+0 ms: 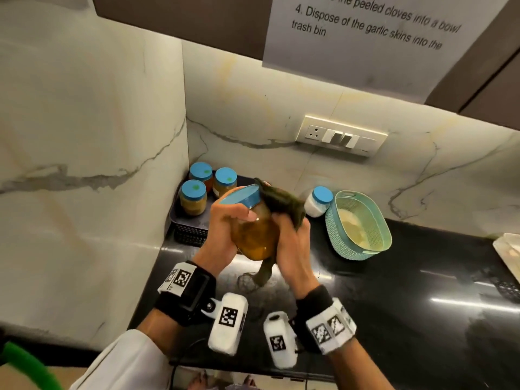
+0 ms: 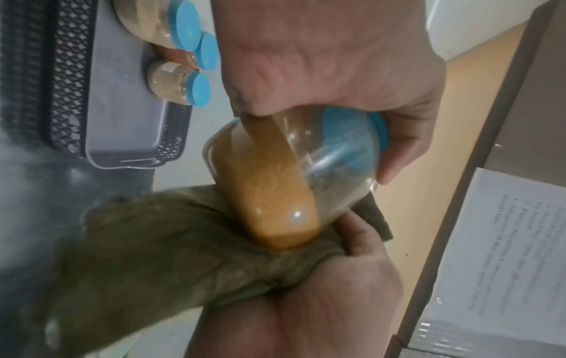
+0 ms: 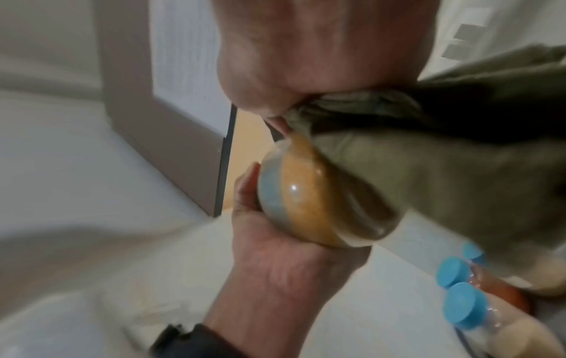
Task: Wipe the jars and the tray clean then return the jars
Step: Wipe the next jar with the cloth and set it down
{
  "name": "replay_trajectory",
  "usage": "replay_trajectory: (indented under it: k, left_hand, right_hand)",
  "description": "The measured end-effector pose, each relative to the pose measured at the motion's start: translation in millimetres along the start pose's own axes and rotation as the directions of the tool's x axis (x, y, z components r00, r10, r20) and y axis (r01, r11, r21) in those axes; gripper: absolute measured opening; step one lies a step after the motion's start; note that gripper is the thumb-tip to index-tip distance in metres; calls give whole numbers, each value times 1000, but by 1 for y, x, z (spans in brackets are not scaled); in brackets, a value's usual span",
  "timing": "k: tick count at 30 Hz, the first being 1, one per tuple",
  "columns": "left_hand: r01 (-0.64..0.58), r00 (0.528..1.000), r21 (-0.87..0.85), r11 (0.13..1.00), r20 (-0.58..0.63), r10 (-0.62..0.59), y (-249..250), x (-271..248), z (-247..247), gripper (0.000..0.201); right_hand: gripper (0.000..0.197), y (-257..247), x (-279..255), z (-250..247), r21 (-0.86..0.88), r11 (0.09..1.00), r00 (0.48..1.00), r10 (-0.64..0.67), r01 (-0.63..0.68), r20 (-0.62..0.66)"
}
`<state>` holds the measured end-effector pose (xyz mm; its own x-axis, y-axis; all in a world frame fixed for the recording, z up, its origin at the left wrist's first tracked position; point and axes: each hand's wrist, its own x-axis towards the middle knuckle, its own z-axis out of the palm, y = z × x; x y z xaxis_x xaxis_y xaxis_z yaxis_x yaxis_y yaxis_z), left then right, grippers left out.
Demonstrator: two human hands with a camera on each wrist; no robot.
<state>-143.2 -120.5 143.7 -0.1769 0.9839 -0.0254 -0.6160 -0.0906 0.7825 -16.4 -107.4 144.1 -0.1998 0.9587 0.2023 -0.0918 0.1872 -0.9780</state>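
A glass jar (image 1: 254,233) with a blue lid and orange-brown powder is tilted above the black counter. My left hand (image 1: 225,220) grips it just below the lid. My right hand (image 1: 292,240) holds an olive-green cloth (image 1: 284,202) pressed against the jar's right side and base. In the left wrist view the jar (image 2: 275,193) rests in the cloth (image 2: 153,254). In the right wrist view the cloth (image 3: 444,174) covers part of the jar (image 3: 312,206). A dark grey mesh tray (image 1: 191,232) in the corner holds three blue-lidded jars (image 1: 193,197).
A jar of white powder (image 1: 318,202) stands on the counter beside a teal basket (image 1: 357,225). Marble walls close the left and back. A switch plate (image 1: 342,135) is on the back wall. A white object (image 1: 509,251) lies at the right edge.
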Motion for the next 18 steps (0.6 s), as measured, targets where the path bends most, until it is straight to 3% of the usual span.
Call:
replay_trajectory:
  k: [2,4,6,7,9,11,13,15,18]
  left_hand:
    - [-12,1000,-13,1000,-17,12,7,2,5,64]
    - [-44,998,-56,997,-48,41,16,6,6,64]
    - [-26,995,-89,996,-98,17,19,9,6,64]
    - [-23,993,-89,996,-121,12,19,9,4,58]
    - [-20,992,-50,999,-127,13,19,6,3,43]
    - [-29,996,-18,999,-88,27,21,4,5,47]
    - [-58,997,11,998,-52,58,29,4,8,51]
    - [-63,996,-11,998,-60,63,35,5,8,56]
    - [-45,996,-39,998,-77,42,34,2,2,46]
  right_hand:
    - [24,-11,7,5,-2,999,999,53,-53,-2]
    - [26,-18,-6,11,-115,987,993,-114,115,19]
    - [46,-14,-20,16,-274,891,932,-339,361,127]
    - [53,-12,-21,17,-311,852,906,-383,421,177]
    - [49,-16,-8,18,-220,916,941,-317,336,118]
    - [31,-21,13,15,-35,995,995,-96,97,27]
    - [31,-26,13,20,-11,1000,1000,-29,29,-3]
    - [39,-28,-5,22,-95,979,983,-183,183,5]
    - [59,-19,-22,23,-267,866,906,-397,422,143]
